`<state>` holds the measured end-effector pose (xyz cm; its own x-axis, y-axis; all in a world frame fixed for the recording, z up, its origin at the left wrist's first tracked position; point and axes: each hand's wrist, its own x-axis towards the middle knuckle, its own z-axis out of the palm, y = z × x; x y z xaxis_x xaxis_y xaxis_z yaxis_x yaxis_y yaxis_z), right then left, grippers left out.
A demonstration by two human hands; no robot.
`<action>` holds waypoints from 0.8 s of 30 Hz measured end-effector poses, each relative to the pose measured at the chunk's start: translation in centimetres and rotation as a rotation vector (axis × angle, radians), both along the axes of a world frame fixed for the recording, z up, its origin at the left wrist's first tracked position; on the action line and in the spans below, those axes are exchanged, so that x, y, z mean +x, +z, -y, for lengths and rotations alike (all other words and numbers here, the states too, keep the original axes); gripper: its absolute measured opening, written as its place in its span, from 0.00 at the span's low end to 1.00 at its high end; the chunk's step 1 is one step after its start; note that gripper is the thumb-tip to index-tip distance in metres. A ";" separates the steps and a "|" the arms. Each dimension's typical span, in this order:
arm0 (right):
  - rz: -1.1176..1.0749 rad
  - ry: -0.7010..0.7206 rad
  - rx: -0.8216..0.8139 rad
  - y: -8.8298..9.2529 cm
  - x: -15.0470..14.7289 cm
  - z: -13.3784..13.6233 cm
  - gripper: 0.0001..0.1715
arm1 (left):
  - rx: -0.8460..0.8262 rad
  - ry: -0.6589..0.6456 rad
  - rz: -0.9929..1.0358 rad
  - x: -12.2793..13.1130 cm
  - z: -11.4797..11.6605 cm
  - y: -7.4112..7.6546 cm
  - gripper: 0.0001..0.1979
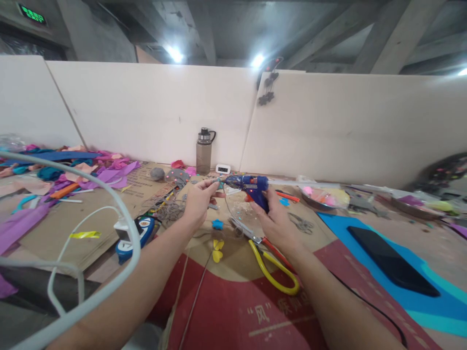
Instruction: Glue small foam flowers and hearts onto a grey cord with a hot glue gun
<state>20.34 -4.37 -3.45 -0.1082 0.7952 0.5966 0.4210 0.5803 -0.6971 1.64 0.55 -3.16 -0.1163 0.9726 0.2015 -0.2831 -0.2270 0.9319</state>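
Observation:
My right hand [272,211] is wrapped round the handle of a blue glue gun [257,183], with a clear glue stick [288,183] running out of its back. The nozzle points left, toward my left hand [199,201]. Thumb and fingers of that hand pinch a small teal piece [220,183] right at the nozzle; whether they touch I cannot tell. Below my hands lie a blue star-shaped piece [218,224] and a yellow butterfly-like piece [218,250] on a thin string. Scissors with yellow and red handles [272,272] rest under my right wrist.
A water bottle [203,153] and a small white digital clock [223,169] stand by the white partition [156,112]. Left are a tape measure [134,238], a white cable [124,214] and coloured scraps [47,172]. A black phone [392,260] lies on blue sheets at right.

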 end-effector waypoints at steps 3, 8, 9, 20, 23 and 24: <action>0.048 -0.021 0.013 0.0 0.0 0.2 0.22 | 0.004 0.014 -0.008 0.0 0.0 0.0 0.15; 0.070 -0.039 0.024 0.0 0.0 0.4 0.22 | 0.004 0.020 -0.002 0.1 0.0 0.0 0.16; 0.075 -0.043 0.031 0.0 0.0 0.4 0.22 | 0.005 0.018 0.001 0.1 0.0 0.0 0.16; 0.148 -0.094 0.043 -0.1 -0.2 0.6 0.20 | 0.013 0.025 -0.026 0.1 0.0 0.0 0.15; 0.190 -0.104 0.049 0.2 -0.2 0.8 0.20 | 0.016 0.036 -0.033 0.1 -0.1 -0.1 0.15; 0.211 -0.110 0.049 0.3 -0.2 0.8 0.21 | 0.018 0.037 -0.035 0.1 -0.1 -0.1 0.15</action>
